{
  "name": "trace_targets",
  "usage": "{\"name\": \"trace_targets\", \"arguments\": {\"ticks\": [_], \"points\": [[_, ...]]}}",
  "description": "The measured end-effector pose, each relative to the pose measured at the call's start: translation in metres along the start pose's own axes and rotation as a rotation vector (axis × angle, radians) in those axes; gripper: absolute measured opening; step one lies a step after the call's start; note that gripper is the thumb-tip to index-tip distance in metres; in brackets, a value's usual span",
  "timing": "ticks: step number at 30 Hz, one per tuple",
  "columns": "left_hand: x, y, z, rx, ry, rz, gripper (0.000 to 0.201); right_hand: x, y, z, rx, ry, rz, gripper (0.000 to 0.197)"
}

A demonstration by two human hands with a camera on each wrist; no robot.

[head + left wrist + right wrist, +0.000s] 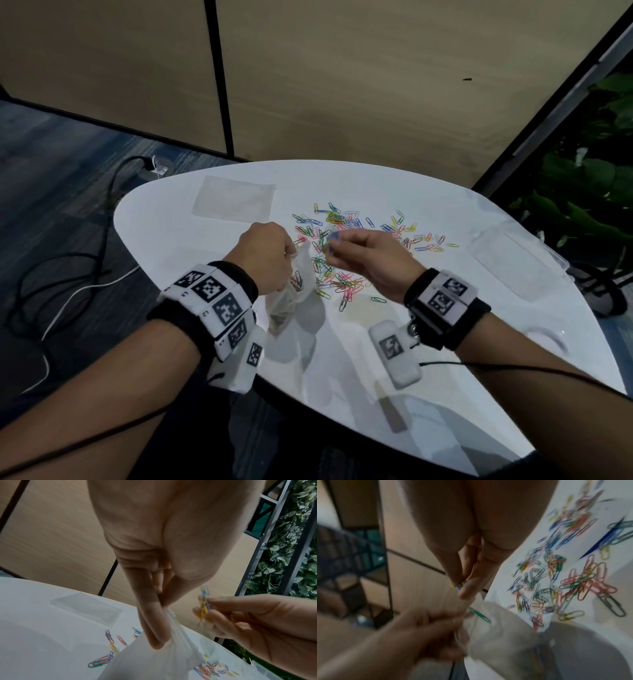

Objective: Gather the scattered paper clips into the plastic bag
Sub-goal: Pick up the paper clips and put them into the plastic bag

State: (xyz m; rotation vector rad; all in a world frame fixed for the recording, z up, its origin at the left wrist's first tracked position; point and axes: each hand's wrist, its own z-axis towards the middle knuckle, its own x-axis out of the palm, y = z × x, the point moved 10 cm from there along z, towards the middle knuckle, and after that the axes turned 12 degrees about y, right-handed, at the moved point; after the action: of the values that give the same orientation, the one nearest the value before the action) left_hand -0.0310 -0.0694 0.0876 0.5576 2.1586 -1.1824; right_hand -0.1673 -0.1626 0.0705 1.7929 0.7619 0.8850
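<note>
Colourful paper clips (346,240) lie scattered over the middle of the white table (178,219). My left hand (265,255) pinches the top edge of a clear plastic bag (296,287), which hangs down with some clips inside. In the left wrist view the bag (154,660) droops below my fingers (150,628). Just right of the bag's mouth, my right hand (363,250) pinches a small bunch of paper clips (204,605). A green clip (479,614) sits at the bag's rim in the right wrist view, where the clips (556,582) spread over the table.
A second flat plastic bag (234,202) lies at the table's far left. A clear plastic box (513,260) stands at the right edge. Cables (85,274) trail on the carpet to the left. Plants (589,192) fill the right. A wooden partition (342,85) stands behind.
</note>
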Motion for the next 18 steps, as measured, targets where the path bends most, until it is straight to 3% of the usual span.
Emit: {"name": "trace_targets", "arguments": {"ticks": [2,5,8,11,15,18], "points": [[0.001,0.003,0.0,-0.006,0.0,-0.025,0.02,0.019,-0.003,-0.002,-0.06,-0.014,-0.147,0.005],[-0.001,0.007,-0.003,-0.002,0.009,-0.074,0.018,0.044,0.003,-0.002,-0.194,-0.048,-0.672,0.01],[-0.009,0.015,-0.005,0.001,0.012,-0.14,0.018,0.078,0.001,0.005,-0.213,0.059,-1.066,0.024],[-0.028,0.028,-0.01,-0.01,-0.041,-0.175,0.019,0.093,0.022,0.009,-0.295,0.067,-1.101,0.03],[-0.061,0.049,-0.021,-0.039,-0.158,-0.2,0.018,0.07,0.049,0.011,-0.404,-0.103,-0.946,0.032],[-0.082,0.071,-0.029,-0.068,-0.233,-0.192,0.021,0.088,0.004,0.016,-0.313,0.074,-1.195,0.034]]}}
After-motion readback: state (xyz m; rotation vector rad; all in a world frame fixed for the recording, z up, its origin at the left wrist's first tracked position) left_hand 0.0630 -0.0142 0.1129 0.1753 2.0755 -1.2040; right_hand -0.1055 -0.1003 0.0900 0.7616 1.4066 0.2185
